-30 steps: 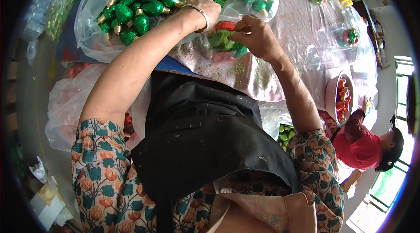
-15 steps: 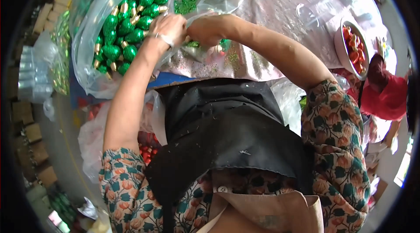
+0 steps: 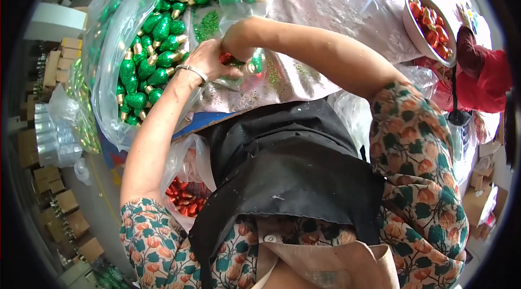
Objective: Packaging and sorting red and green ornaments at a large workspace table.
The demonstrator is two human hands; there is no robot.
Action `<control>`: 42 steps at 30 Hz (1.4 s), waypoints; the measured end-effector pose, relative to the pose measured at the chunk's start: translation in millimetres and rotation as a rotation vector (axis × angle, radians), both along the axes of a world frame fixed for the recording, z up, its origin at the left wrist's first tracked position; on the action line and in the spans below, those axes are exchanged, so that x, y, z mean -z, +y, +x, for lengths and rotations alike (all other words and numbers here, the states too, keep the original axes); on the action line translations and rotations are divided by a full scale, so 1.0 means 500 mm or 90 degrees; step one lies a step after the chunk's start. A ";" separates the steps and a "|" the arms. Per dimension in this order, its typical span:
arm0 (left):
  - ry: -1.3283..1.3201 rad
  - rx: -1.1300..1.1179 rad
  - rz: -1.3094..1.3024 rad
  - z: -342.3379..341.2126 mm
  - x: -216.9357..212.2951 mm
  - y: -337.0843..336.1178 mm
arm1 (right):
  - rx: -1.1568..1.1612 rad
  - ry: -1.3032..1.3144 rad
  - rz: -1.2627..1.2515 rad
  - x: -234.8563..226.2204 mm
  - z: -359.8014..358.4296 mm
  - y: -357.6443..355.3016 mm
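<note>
My left hand [image 3: 205, 61] reaches in beside the bag, its thumb stretched out and apart from its fingers. Over it bends my right hand [image 3: 239, 37], curled in, with most of its fingers hidden. A small red ornament [image 3: 225, 58] shows in the gap between the hands, seemingly in my right fingers. Just right of them lies a clear plastic pack [image 3: 254, 64] with green and red inside and a gold cap. Several glittery green bulb ornaments [image 3: 160, 27] with gold caps fill the large clear plastic bag [image 3: 100, 91] on the left.
Green glitter [image 3: 207, 26] is scattered on the pale tablecloth [image 3: 304, 4]. A white bowl [image 3: 408, 24] of red ornaments stands at the right, near a person in red [image 3: 483, 83]. Below the table edge, a bag holds red ornaments [image 3: 187, 196]. Cardboard boxes [image 3: 68, 201] line the left.
My left hand has turned and its thumb now points out to the right. A red ornament has come into sight between the hands. The whole view has shifted a little.
</note>
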State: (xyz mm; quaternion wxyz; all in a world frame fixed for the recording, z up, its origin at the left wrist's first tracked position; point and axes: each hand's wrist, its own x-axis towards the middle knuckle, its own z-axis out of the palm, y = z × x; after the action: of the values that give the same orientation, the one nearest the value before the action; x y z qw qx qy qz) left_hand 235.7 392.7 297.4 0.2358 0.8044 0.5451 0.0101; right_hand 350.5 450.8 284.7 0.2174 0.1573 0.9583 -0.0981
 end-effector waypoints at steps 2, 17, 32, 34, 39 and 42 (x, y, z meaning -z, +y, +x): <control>0.017 0.024 -0.023 0.010 -0.019 0.006 | -0.115 0.000 -0.093 0.034 -0.016 0.013; 0.221 0.042 0.028 -0.008 -0.005 -0.008 | 0.500 0.786 -0.286 -0.049 0.406 -0.199; -0.011 -0.280 0.190 -0.037 -0.138 -0.098 | 1.189 -0.096 0.158 0.753 1.176 -0.411; -0.020 -0.338 0.232 -0.086 -0.147 -0.133 | 1.146 -0.237 0.151 0.728 1.152 -0.381; -0.130 -0.586 0.283 -0.325 -0.045 -0.308 | 0.840 -0.242 0.422 0.849 1.241 -0.484; -0.051 -0.685 0.315 -0.405 0.031 -0.478 | 1.658 0.692 -0.377 0.774 1.184 -0.522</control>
State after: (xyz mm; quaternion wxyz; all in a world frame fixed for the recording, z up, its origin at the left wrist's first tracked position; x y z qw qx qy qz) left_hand 33.4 153.7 282.0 0.0234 0.4452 0.8483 0.2856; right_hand 942.2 189.7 -102.1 -0.3862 0.7976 0.0440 -0.4612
